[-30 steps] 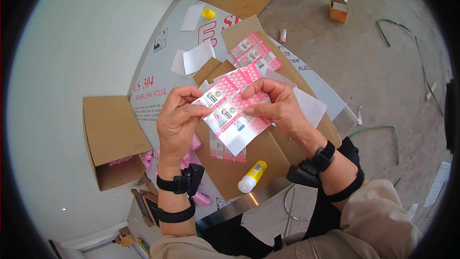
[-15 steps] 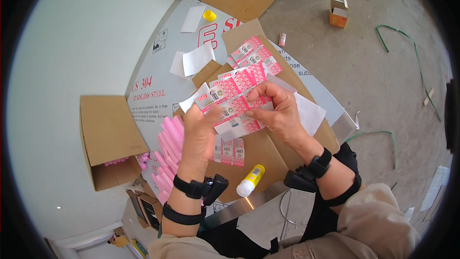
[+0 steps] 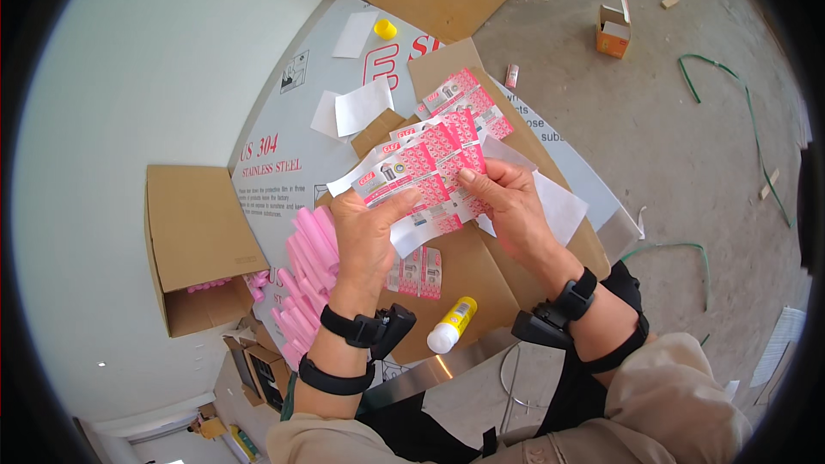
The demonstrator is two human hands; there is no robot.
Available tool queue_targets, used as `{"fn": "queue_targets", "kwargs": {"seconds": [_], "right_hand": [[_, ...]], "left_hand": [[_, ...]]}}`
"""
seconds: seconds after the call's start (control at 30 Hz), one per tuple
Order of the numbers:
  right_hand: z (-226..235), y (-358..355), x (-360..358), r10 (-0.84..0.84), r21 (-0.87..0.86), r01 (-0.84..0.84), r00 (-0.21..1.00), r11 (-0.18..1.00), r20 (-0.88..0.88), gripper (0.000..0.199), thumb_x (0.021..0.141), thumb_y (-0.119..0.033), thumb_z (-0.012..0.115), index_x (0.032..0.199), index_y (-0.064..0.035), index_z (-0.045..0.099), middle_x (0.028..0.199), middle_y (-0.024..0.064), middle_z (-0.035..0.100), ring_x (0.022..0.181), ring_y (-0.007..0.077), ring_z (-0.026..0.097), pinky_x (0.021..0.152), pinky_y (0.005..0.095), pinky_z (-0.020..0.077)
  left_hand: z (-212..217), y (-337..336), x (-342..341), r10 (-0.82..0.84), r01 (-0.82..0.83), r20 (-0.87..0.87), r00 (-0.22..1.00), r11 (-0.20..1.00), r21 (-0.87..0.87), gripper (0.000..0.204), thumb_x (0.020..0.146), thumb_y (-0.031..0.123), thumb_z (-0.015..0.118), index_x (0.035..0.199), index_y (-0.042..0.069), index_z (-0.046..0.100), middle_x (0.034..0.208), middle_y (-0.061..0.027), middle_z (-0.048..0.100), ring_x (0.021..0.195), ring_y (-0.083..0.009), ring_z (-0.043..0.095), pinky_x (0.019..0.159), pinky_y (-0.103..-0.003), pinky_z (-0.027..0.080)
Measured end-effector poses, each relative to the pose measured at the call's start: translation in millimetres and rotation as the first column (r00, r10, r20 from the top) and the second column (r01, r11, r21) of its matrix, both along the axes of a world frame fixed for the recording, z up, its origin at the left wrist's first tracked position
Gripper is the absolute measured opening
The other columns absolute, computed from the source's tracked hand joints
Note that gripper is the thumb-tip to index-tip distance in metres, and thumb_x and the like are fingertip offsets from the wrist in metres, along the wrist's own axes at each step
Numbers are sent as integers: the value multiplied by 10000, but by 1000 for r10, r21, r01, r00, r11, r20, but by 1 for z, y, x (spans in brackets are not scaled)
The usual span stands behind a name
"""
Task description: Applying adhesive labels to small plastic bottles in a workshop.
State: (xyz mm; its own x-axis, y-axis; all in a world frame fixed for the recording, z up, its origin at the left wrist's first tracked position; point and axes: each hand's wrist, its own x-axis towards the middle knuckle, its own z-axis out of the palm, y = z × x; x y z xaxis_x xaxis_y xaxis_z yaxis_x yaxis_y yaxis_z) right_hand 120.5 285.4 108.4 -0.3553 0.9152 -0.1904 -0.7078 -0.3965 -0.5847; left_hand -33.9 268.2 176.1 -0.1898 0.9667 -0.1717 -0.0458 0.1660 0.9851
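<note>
Both my hands hold a pink-and-white printed label sheet [image 3: 412,174] above a flattened cardboard piece [image 3: 481,279]. My left hand [image 3: 368,236] grips its left side, thumb on top and fingers hidden beneath. At the right side, my right hand [image 3: 514,206] pinches the sheet between thumb and fingers. More printed sheets [image 3: 468,94] lie on the cardboard just beyond, and another printed piece [image 3: 418,273] is below my left hand. Nearer me lies a yellow glue stick [image 3: 454,322] with a white end. Several pink rolled tubes [image 3: 305,266] are piled left of my left wrist.
Under the cardboard is a printed, film-covered table [image 3: 266,107]. White paper slips [image 3: 363,107] and a yellow cap [image 3: 385,29] sit at its far side. An open carton [image 3: 202,232] with pink tubes stands left. On the floor are an orange box [image 3: 614,34] and green strapping [image 3: 748,94].
My right hand, which had its fingertips apart over the sheet, now pinches its right side. The sheet has turned slightly, and its white lower edge shows more.
</note>
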Motion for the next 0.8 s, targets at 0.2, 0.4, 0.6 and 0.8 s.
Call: {"fn": "queue_targets", "kwargs": {"seconds": [0.2,0.4,0.6,0.8], "right_hand": [[6,1,0,-23,-46,21,999,999,-41,198,774,-33,685,967,-6,647,871,56,671,777,100,615,699,244,499],[3,-4,-3,9,-58,-6,998,998,56,322,688,60,708,995,2,630,907,91,674,808,147,647,738,296,534],[7,-4,1,-41,-38,49,981,998,192,327,663,75,713,971,2,633,898,103,681,775,165,662,735,313,544],[9,-1,-2,13,-33,-4,960,999,280,313,675,81,690,974,16,627,892,105,677,760,161,659,708,303,547]], "left_hand": [[1,0,-1,34,-34,41,999,999,-1,359,735,-89,654,1081,-10,600,997,-85,654,880,-144,628,811,-288,509],[-6,1,3,16,-18,81,997,1000,23,287,768,-50,648,1050,-16,605,987,-93,653,855,-147,631,795,-289,515],[-10,60,-63,155,-167,-276,948,986,-19,326,822,232,653,988,-41,584,859,-84,620,770,-151,584,670,-297,480],[-60,121,-132,127,-297,-797,590,953,-68,208,711,128,718,769,-30,595,738,-87,609,650,-153,563,559,-274,436]]}}
